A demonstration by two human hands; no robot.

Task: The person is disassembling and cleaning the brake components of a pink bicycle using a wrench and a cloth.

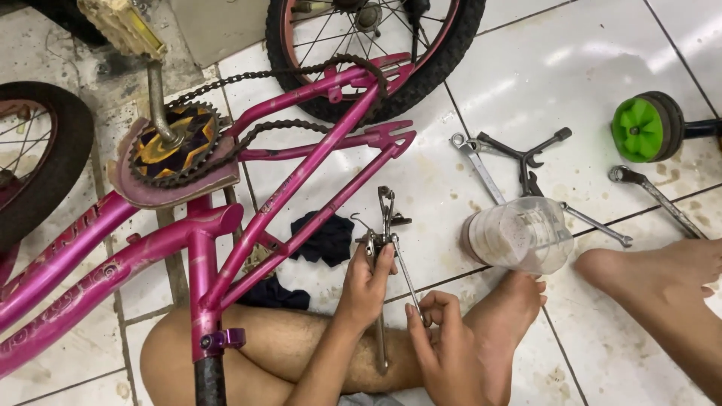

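Observation:
My left hand (pixel 366 286) grips a small metal brake caliper (pixel 385 218) upright above my bent leg. My right hand (pixel 444 338) pinches a thin metal rod or cable end (pixel 410 282) that runs down from the caliper. A pink bicycle frame (pixel 286 203) lies upside down across the tiled floor to the left, its chain (pixel 248 135) hanging loose from the chainring (pixel 177 143). The removed rear wheel (pixel 376 45) rests at the top by the rear dropouts (pixel 391 135).
A cut clear plastic bottle (pixel 519 234) lies on its side by my foot. Spanners (pixel 481 169) and a three-way wrench (pixel 526 154) lie behind it, another spanner (pixel 654 197) and a green training wheel (pixel 645 126) at the right. A dark cloth (pixel 325 239) lies under the frame.

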